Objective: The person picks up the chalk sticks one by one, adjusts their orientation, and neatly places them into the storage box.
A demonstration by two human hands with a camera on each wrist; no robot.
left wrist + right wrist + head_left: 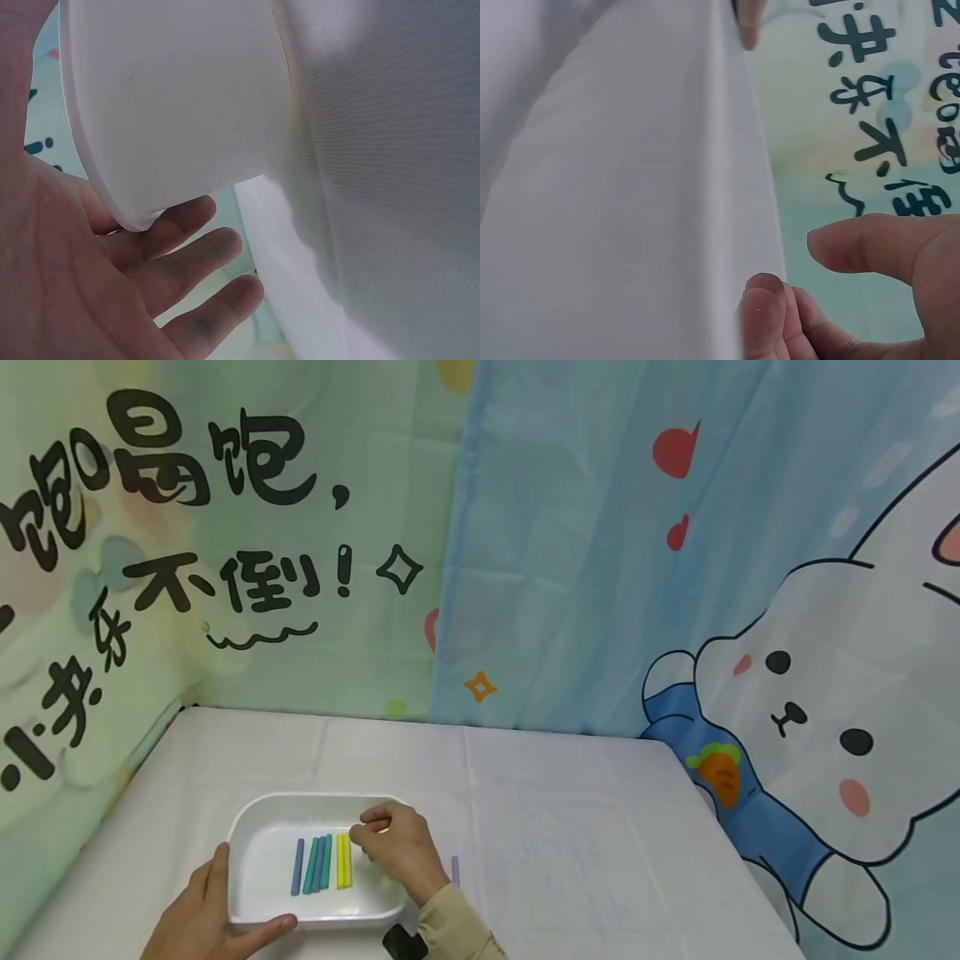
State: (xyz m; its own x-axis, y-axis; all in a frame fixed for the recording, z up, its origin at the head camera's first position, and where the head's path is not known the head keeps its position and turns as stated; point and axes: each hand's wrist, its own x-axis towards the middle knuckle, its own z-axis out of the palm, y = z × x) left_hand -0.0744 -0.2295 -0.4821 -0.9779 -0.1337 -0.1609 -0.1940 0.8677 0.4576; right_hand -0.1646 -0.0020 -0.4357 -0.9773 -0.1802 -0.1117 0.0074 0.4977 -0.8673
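Note:
A white tray rests on the table, carrying slim coloured sticks in an upright row. At the row's left is a blue stick; then teal and blue sticks lie close together, with two yellow sticks to their right. My left hand spans the tray's near left corner, thumb at the front rim and index finger along the side. In the left wrist view its fingers touch the rim. My right hand is over the tray's right part, thumb and fingers apart in the right wrist view, nothing visible between them.
A purple stick lies on the white tablecloth right of the tray, partly behind the right forearm. A black object shows by the right sleeve. Printed curtains hang behind and left of the table.

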